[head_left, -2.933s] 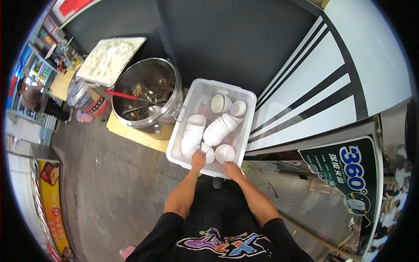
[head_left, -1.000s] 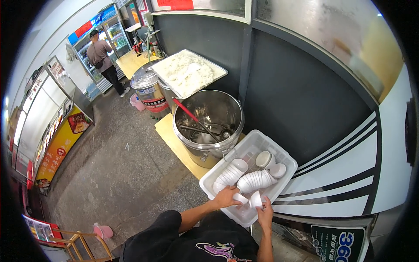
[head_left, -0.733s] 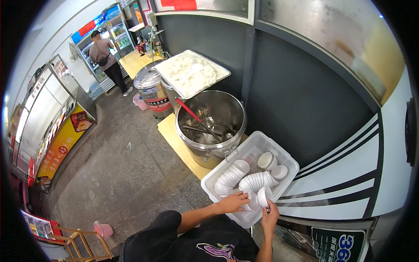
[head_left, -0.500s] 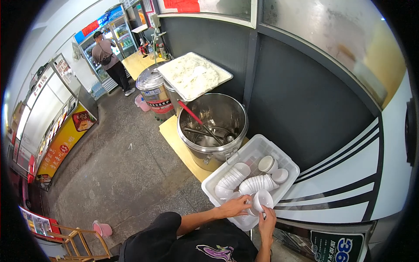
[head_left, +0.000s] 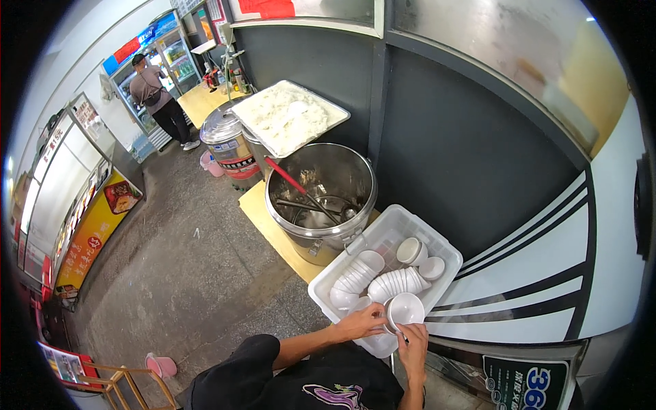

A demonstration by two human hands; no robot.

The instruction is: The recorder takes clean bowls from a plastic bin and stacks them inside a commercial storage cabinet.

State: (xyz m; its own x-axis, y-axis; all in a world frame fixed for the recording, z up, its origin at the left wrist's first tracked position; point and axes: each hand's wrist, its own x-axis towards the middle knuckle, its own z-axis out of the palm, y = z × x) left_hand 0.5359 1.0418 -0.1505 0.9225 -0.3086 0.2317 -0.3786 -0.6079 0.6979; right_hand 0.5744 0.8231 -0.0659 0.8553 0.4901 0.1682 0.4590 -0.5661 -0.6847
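A clear plastic bin (head_left: 447, 254) holds rows of stacked white bowls (head_left: 400, 281) lying on their sides. My left hand (head_left: 362, 320) and my right hand (head_left: 412, 342) are together at the bin's near end, both holding one white bowl (head_left: 404, 309) tilted up with its opening toward me. A second row of white bowls (head_left: 354, 280) lies to the left of my hands, and two loose bowls (head_left: 418, 254) sit at the bin's far end.
A large steel pot (head_left: 321, 199) with ladles stands on a yellow board just beyond the bin. A metal tray of white rice (head_left: 287, 116) sits over another pot behind it. A person (head_left: 156, 96) stands by drink fridges far off. A dark wall runs along the right.
My view swung from straight down over the bin to looking out across the floor. My hands stayed at the bin's near end and lifted one bowl upright from the stacks.
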